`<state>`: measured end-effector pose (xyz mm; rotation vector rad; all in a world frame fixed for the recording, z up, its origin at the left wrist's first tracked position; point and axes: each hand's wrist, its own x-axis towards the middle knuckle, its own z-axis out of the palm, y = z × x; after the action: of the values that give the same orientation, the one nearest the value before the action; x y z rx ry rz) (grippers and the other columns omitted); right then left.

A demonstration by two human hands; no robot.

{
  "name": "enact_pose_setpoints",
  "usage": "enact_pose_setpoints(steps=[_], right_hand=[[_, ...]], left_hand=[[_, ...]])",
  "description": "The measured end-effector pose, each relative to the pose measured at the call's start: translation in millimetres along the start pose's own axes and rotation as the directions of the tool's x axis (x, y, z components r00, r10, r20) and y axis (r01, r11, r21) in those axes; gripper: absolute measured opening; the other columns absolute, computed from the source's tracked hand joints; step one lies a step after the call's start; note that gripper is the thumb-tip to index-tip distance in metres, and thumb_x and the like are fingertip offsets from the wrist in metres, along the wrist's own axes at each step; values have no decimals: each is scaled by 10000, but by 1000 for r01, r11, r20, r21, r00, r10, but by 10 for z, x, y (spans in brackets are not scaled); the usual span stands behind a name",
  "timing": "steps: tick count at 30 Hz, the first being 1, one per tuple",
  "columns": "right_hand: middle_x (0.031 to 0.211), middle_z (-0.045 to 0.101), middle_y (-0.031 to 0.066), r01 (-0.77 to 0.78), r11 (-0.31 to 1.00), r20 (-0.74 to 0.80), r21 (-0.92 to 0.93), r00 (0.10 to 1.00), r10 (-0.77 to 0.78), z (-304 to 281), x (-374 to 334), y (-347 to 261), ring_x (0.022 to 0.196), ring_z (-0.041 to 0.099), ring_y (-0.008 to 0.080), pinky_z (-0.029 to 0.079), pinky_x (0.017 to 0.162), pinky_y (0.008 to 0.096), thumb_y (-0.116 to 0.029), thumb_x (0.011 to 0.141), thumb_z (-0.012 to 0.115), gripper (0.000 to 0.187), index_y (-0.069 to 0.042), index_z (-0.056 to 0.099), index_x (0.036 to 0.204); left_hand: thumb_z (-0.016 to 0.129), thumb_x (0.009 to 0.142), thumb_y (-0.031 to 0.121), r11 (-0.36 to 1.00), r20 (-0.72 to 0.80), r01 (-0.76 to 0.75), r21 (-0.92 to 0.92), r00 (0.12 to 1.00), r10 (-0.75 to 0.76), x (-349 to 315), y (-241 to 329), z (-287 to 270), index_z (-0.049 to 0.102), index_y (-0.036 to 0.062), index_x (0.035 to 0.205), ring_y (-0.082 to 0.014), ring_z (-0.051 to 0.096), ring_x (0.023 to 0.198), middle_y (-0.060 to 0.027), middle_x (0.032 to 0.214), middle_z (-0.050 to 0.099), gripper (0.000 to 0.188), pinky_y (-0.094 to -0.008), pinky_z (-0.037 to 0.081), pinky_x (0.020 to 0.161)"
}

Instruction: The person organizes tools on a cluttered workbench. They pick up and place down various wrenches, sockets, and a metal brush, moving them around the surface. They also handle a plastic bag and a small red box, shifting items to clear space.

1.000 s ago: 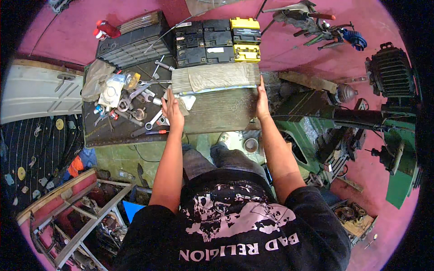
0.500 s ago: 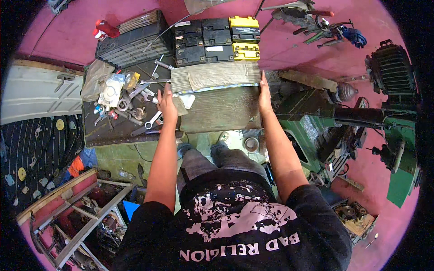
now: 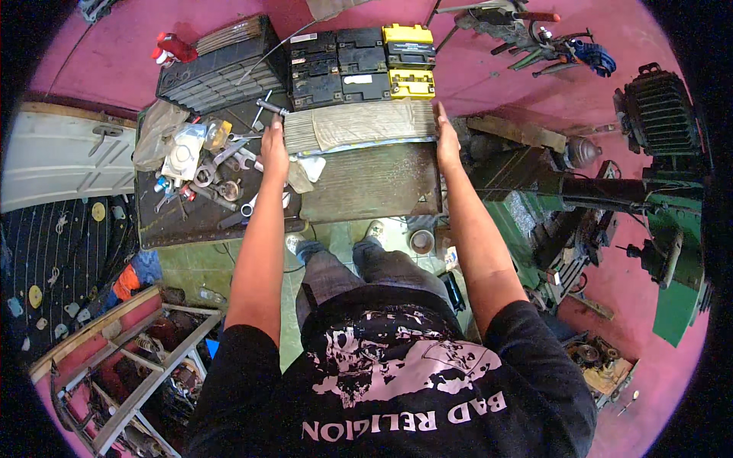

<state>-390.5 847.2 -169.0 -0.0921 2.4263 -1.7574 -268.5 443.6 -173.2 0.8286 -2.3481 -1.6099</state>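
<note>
A wide stack of grey-beige ribbed layers [image 3: 301, 133] lies along the back of the workbench top, just in front of the batteries. A paler wrinkled sheet [image 3: 363, 124] covers its middle, and a bluish edge shows beneath its front. My left hand [image 3: 274, 151] is upright against the stack's left end, its fingers pointing away from me. At the opposite end, my right hand [image 3: 448, 140] stands with fingers stretched out flat along the side. Neither hand has its fingers wrapped around the stack. A socket handle [image 3: 272, 108] lies just beyond my left fingertips.
Black batteries [image 3: 361, 52] and yellow batteries [image 3: 411, 84] stand behind the stack. Wrenches [image 3: 227, 154] and plastic bags [image 3: 158, 137] clutter the bench's left side. A black slatted crate [image 3: 221, 72] is at back left. Green machinery [image 3: 679, 259] stands at right, a metal frame [image 3: 145, 366] at lower left.
Both hands have slid slightly farther forward along the stack's ends. The stack keeps its place in front of the batteries, while the whole view has shifted a little.
</note>
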Motion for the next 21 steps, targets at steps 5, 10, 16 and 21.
enact_pose_setpoints(steps=[5,10,16,21], right_hand=[[1578,429,47,-99,887,-105,-451,993,58,54,-68,-360,1492,287,375,47,1132,699,-483,1020,351,584,-242,401,1550],[1644,287,-27,162,456,56,-875,970,-237,323,-247,-658,1528,182,374,14,1111,777,-480,1024,391,603,-261,301,1578],[1664,224,-58,170,353,74,-920,960,-270,443,-364,-531,1539,119,383,-10,1112,780,-550,1027,338,624,-273,285,1584],[1671,203,-59,157,398,98,-904,982,-165,419,-304,-631,1547,75,376,-44,1112,776,-560,1028,331,635,-277,256,1593]], left_hand=[[299,1028,605,871,100,-90,483,994,46,-145,582,-39,412,170,1531,-345,192,1528,-53,1631,319,675,-817,-29,1061],[319,1030,587,462,186,-306,832,940,288,-381,560,124,287,181,1586,-318,128,1549,8,1668,229,689,-846,-1,1043],[302,1023,602,434,136,-242,868,956,262,-568,531,307,215,181,1610,-298,45,1562,5,1689,151,728,-848,-101,1019],[309,1024,592,475,147,-219,853,972,184,-504,614,307,205,183,1612,-306,37,1562,8,1691,139,724,-845,-101,1023]])
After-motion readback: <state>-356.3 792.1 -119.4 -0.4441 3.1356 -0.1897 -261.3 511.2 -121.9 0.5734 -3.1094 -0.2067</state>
